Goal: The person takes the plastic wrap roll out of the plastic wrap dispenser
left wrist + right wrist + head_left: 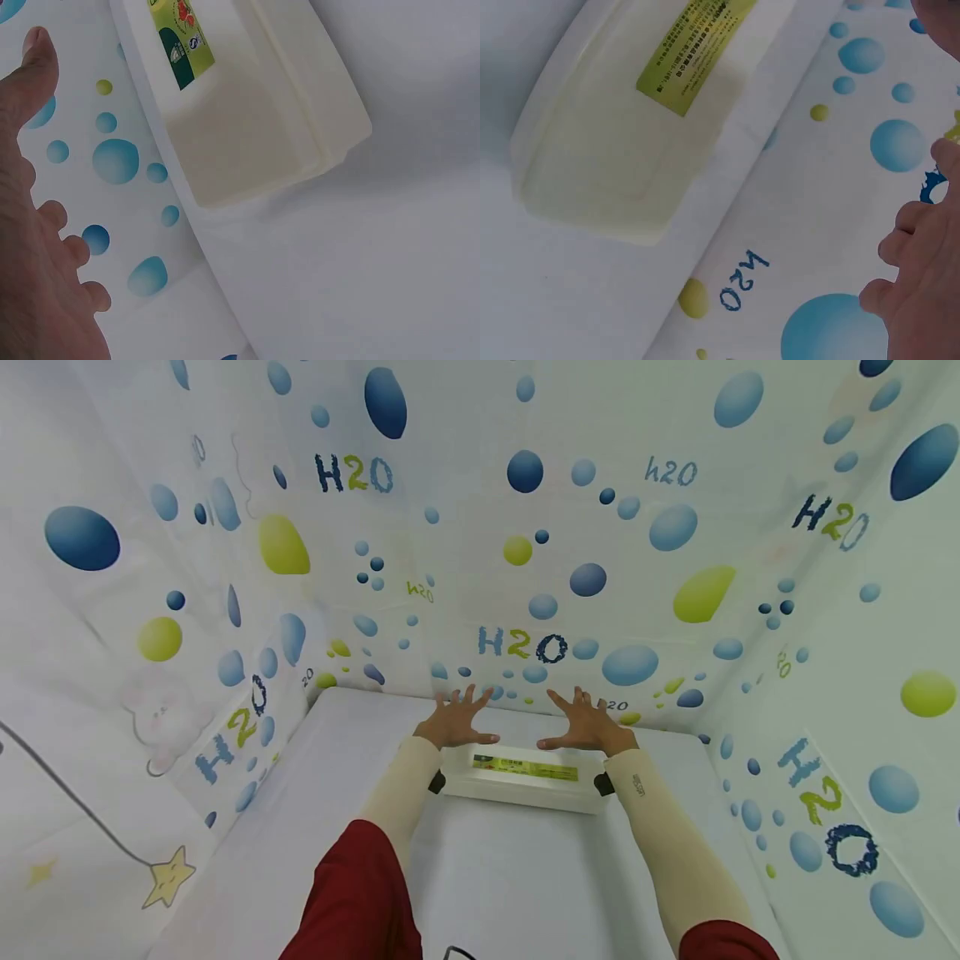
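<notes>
A long, pale cream plastic box (525, 793) with a green-and-yellow label (525, 767) lies crosswise on the white table. My left hand (456, 720) hovers over its left end, fingers spread and thumb pointing inward. Over the right end is my right hand (585, 725), spread the same way and holding nothing. In the left wrist view, the box (240, 112) shows one rounded end below the label, apart from the left hand (45, 247). The right wrist view has the other end of the box (607, 157), with the right hand (926, 247) off to the side.
The white tabletop (510, 877) reaches to a backdrop curtain (480, 568) printed with blue and green dots and "H2O" lettering, which rises behind the table and along both sides. A thin dark cable end (459, 952) shows at the bottom edge.
</notes>
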The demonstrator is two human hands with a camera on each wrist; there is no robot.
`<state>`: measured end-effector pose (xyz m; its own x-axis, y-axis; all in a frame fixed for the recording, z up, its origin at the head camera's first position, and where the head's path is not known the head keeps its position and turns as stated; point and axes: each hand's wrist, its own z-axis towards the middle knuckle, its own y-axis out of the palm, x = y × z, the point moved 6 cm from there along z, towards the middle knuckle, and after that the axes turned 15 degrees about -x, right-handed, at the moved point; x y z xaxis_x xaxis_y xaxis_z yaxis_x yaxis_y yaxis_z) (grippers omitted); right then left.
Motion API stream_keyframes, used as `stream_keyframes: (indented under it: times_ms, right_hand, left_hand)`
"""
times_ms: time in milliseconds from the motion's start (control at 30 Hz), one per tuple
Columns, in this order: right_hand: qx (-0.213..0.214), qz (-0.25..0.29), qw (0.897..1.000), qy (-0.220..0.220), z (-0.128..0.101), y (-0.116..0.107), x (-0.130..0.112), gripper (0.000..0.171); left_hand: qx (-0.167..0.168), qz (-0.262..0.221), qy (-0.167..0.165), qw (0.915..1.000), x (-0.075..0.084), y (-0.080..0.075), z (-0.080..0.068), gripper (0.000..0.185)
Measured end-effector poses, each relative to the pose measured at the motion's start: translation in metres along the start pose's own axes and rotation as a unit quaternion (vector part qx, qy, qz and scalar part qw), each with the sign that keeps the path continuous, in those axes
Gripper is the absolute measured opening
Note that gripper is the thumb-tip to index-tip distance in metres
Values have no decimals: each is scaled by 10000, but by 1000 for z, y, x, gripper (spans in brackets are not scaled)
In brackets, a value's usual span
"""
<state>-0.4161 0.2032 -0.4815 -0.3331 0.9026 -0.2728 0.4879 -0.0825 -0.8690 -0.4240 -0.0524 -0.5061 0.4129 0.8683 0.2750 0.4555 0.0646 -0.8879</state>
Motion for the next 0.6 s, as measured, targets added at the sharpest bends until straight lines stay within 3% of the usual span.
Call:
stream_keyframes:
  times_ms: [300, 600]
  right_hand:
    - [-141, 150, 9995, -219, 4, 10, 1, 129]
    - [-287, 260, 9988, -285, 0, 18, -7, 126]
  left_hand:
    - [-1, -477, 240, 9986, -5, 6, -8, 116]
    - [-30, -794, 353, 9962, -14, 17, -12, 124]
